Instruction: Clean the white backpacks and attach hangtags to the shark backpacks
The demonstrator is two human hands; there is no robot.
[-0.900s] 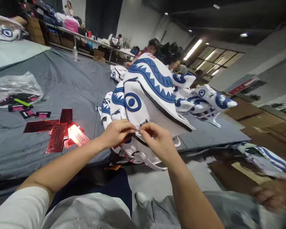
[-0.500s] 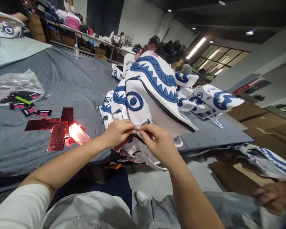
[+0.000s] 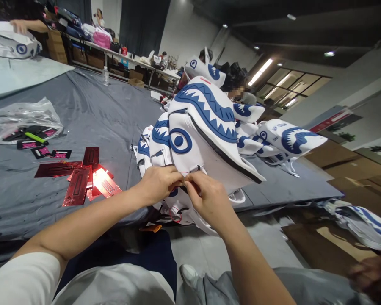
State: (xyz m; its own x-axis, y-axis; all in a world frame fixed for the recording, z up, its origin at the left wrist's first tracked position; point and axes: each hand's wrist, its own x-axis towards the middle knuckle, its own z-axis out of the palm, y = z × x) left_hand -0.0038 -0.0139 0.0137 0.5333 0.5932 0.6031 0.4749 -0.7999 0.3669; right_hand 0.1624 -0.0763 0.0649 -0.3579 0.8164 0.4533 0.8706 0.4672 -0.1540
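Observation:
My left hand (image 3: 160, 183) and my right hand (image 3: 206, 192) meet fingertip to fingertip, both pinched closed, against the side of a white backpack (image 3: 190, 159) with a blue shark mouth and eye. A thin red string (image 3: 184, 173) shows at the fingertips; its ends are hidden. Just above my right fingers is a small dark loop (image 3: 197, 168) on the bag. Below the hands hangs another loop of red string (image 3: 175, 215). More shark backpacks (image 3: 160, 135) stand close behind on the left.
Shiny red tags (image 3: 79, 182) lie on the grey-covered table (image 3: 114, 110), left of the bags. Beyond them are black-and-pink cards (image 3: 61, 154), a green-handled tool (image 3: 36, 137) and a clear plastic bag (image 3: 34, 112). More shark bags (image 3: 285, 140) are at right. A co-worker's hand (image 3: 373, 275) is at lower right.
My hands stay pinched together at the bag's side. The red tag seen under my left hand is now out of sight. Behind the backpack, another shark bag has been lifted into view.

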